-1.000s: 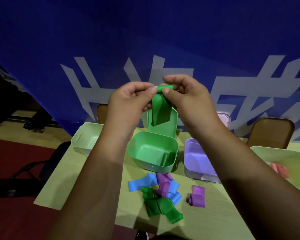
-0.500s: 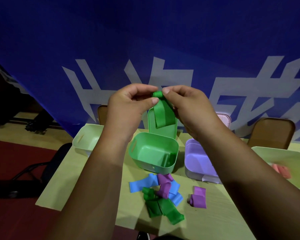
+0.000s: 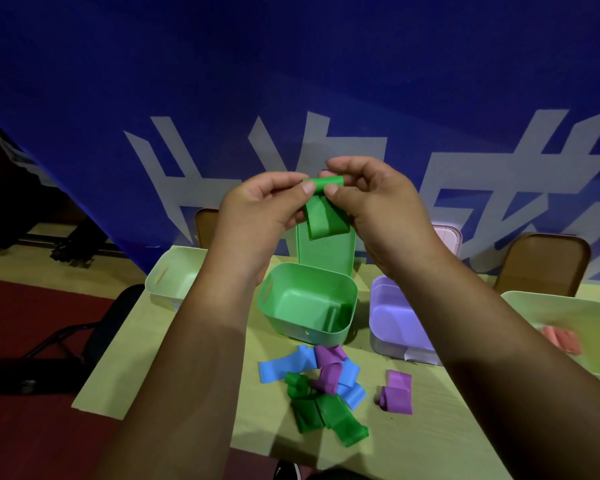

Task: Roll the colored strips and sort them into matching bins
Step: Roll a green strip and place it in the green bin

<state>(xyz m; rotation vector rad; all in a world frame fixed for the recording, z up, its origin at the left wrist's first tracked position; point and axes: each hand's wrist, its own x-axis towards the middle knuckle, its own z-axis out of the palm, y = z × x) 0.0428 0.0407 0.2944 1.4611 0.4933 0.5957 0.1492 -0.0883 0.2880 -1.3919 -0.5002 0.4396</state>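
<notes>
Blue backdrop (image 3: 291,81) with white characters behind a yellow-green table (image 3: 194,341). Both hands raised above the table, pinching one green strip (image 3: 324,216): left hand (image 3: 264,209) thumb and fingers on its rolled top edge, right hand (image 3: 371,202) pinching the same roll from the other side, loose tail hanging down in front of the green bin's upright lid. Green bin (image 3: 307,303) sits open directly below, purple bin (image 3: 395,320) just right of it, pale green bin (image 3: 174,271) left. Pile of blue, purple and green strips (image 3: 319,386) near table front; single purple strip (image 3: 397,393) just beside it. Tray (image 3: 568,313) at right holds pink strips (image 3: 561,341).
</notes>
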